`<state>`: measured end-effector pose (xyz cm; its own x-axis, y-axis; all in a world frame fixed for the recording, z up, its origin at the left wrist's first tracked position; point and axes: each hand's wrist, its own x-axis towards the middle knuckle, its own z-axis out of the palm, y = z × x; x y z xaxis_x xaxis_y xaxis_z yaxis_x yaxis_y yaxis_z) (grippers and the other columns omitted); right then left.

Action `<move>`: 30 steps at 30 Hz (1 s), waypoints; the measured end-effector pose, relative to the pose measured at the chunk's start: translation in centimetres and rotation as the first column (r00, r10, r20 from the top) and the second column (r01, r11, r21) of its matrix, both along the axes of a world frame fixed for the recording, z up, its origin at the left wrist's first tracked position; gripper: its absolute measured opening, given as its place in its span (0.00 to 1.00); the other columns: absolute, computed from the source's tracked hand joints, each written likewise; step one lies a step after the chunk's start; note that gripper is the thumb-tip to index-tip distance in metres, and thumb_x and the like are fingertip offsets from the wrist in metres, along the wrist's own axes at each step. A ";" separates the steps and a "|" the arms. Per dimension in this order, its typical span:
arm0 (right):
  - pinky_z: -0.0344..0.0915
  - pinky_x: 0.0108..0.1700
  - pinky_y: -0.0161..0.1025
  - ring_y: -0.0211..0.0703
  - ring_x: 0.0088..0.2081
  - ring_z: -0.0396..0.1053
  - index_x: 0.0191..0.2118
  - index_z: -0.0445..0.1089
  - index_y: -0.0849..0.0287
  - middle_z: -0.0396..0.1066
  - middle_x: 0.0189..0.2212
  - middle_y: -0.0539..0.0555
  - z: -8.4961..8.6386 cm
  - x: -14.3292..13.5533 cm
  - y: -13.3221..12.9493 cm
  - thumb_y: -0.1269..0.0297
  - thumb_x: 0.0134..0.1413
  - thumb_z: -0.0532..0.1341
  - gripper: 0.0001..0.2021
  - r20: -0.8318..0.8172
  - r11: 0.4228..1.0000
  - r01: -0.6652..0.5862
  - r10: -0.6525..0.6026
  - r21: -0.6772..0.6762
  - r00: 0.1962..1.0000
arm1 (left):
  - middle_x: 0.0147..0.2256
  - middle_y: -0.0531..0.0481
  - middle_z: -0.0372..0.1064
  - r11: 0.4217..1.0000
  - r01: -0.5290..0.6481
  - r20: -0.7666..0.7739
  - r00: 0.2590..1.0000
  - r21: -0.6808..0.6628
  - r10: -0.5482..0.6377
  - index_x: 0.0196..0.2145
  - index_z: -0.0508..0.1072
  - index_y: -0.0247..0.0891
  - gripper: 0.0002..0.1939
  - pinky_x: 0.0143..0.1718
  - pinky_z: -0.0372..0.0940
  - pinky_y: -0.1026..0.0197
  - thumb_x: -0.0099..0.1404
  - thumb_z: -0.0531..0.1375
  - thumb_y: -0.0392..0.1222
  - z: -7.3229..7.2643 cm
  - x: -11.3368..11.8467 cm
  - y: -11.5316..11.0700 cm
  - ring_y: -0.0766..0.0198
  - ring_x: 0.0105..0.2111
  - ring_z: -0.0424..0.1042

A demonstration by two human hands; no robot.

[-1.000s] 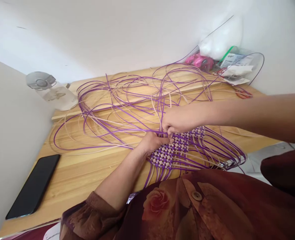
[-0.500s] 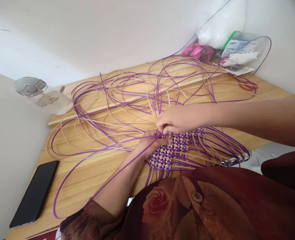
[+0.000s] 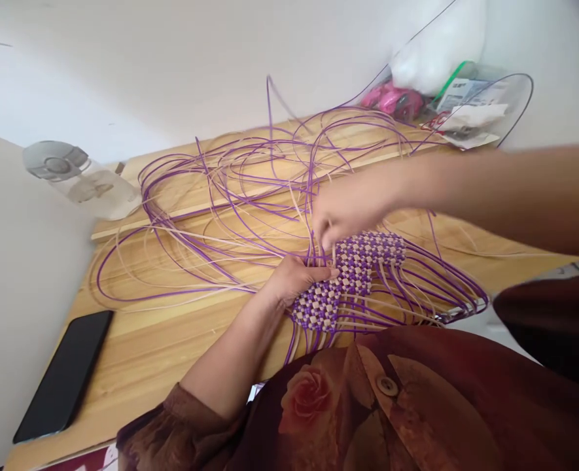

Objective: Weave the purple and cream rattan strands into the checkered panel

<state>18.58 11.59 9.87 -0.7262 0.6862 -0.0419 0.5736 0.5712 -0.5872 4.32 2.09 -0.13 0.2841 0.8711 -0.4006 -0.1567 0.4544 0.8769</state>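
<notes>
A woven piece of purple and beige cord (image 3: pixel 355 271), knotted in a checkered pattern, lies near my body. My left hand (image 3: pixel 294 278) is closed on its left edge, the thumb pressed on top and the other fingers hidden beneath. Just above the piece is my right hand (image 3: pixel 343 212), slightly blurred, its fingers curled in a pinch among the upright cords. It seems to grip a cord, though the fingertips partly hide it. Long loose purple and beige cords (image 3: pixel 171 196) run from the piece across the table, and more cords (image 3: pixel 426 281) fan out to its right.
A black phone (image 3: pixel 66 373) lies at the left of the wooden table (image 3: pixel 171 340). A clear bottle with a grey lid (image 3: pixel 80 176) stands at the back left. Plastic bags (image 3: pixel 436 59), a pink bundle (image 3: pixel 392 101) and a pouch with papers (image 3: pixel 473 108) sit at the back right.
My right hand has risen slightly away from the woven piece. The large purple loop across my left forearm is gone, and a purple cord now arches up at the back. The left hand keeps its hold.
</notes>
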 end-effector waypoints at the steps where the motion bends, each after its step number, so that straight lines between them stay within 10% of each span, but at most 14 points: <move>1: 0.60 0.34 0.36 0.33 0.26 0.66 0.22 0.74 0.59 0.71 0.19 0.44 0.1 -0.4 0.0 0.72 0.43 0.69 0.05 0.114 0.983 -0.179 0.183 -0.042 0.977 | 0.28 0.49 0.75 1.000 -0.006 0.002 1.000 0.010 0.006 0.31 0.78 0.33 0.19 0.32 0.65 0.61 0.40 0.74 0.42 0.0 0.0 0.0 0.66 0.25 0.71; 5: 0.59 0.36 0.35 0.36 0.31 0.69 0.28 0.77 0.59 0.75 0.28 0.49 -0.1 -0.5 -1.1 0.76 0.46 0.65 0.05 0.278 0.829 -0.559 0.535 0.011 0.798 | 0.25 0.52 0.73 0.999 0.022 -0.034 0.999 0.037 -0.021 0.27 0.77 0.32 0.16 0.31 0.62 0.63 0.40 0.73 0.42 -0.3 -0.2 0.2 0.68 0.24 0.68; 30: 0.55 0.28 0.32 0.34 0.24 0.65 0.33 0.76 0.61 0.71 0.23 0.49 -5.3 0.8 -0.1 0.56 0.57 0.59 0.14 -0.104 0.922 -0.346 0.332 -0.172 0.937 | 0.28 0.50 0.75 0.995 -0.001 0.116 0.993 -0.101 0.013 0.33 0.77 0.33 0.17 0.33 0.63 0.64 0.48 0.72 0.45 0.1 -0.2 0.0 0.68 0.26 0.71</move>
